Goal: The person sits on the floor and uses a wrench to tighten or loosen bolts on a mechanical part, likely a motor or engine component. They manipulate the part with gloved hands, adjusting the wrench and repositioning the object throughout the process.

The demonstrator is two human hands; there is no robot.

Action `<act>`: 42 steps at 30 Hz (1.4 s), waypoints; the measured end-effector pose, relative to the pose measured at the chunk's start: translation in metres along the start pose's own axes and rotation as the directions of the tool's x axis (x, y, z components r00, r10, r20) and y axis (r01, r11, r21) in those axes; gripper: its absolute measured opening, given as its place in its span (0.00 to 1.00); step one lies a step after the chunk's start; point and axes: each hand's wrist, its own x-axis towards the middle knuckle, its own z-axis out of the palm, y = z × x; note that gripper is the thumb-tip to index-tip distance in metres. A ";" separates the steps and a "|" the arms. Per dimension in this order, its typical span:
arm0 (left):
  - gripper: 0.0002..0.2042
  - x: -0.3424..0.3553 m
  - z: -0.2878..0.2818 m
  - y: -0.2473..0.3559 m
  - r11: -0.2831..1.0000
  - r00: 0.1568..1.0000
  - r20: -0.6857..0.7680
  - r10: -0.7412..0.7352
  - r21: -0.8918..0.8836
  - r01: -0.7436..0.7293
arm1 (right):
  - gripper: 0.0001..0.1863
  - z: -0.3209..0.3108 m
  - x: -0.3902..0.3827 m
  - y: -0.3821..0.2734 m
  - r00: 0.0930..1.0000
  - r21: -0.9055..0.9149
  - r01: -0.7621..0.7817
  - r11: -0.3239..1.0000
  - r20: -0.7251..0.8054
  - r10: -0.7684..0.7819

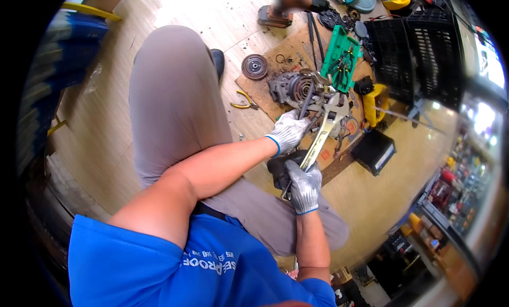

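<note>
In white gloves with blue cuffs, both my hands are closed on tools over a greasy metal machine part (290,88) with a ringed round face. My right hand (306,186) grips the lower handle of a large silver adjustable wrench (320,140), its jaw end pointing away from me beside the machine part. Farther left, my left hand (289,131) is wrapped round a dark bar-like tool handle (306,103). That handle slants up toward metal jaws by the machine part; its exact kind is unclear. The machine part lies on a dirty cardboard sheet (275,111).
Yellow-handled pliers (244,100) and a round pulley (254,66) lie left of the machine part. A green tool tray (340,58), a yellow case (374,105) and a black box (374,151) stand right. A cordless power tool (275,15) sits at the far side, near black crates (413,57).
</note>
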 end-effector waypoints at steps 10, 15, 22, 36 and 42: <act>0.16 -0.008 0.000 -0.009 0.998 0.998 -0.043 0.039 -0.049 -0.041 | 0.10 0.009 0.002 0.008 0.999 0.111 0.040 0.993 0.019 -0.042; 0.16 -0.017 -0.004 -0.007 0.946 0.960 -0.007 0.281 0.168 -0.275 | 0.13 0.005 0.006 0.004 0.999 0.158 0.043 0.987 0.011 -0.045; 0.13 -0.009 0.008 -0.037 0.768 0.855 0.021 0.518 0.430 -0.475 | 0.11 0.016 0.000 -0.004 0.998 0.105 0.005 0.994 -0.067 0.002; 0.19 -0.008 -0.003 -0.027 0.925 0.935 -0.025 0.353 0.157 -0.345 | 0.09 0.022 0.018 -0.010 1.000 0.194 0.011 0.981 0.012 -0.014; 0.20 -0.009 -0.007 -0.023 0.915 0.927 -0.014 0.375 0.168 -0.367 | 0.09 0.027 -0.005 -0.033 0.914 -0.022 0.299 0.954 -0.280 -0.293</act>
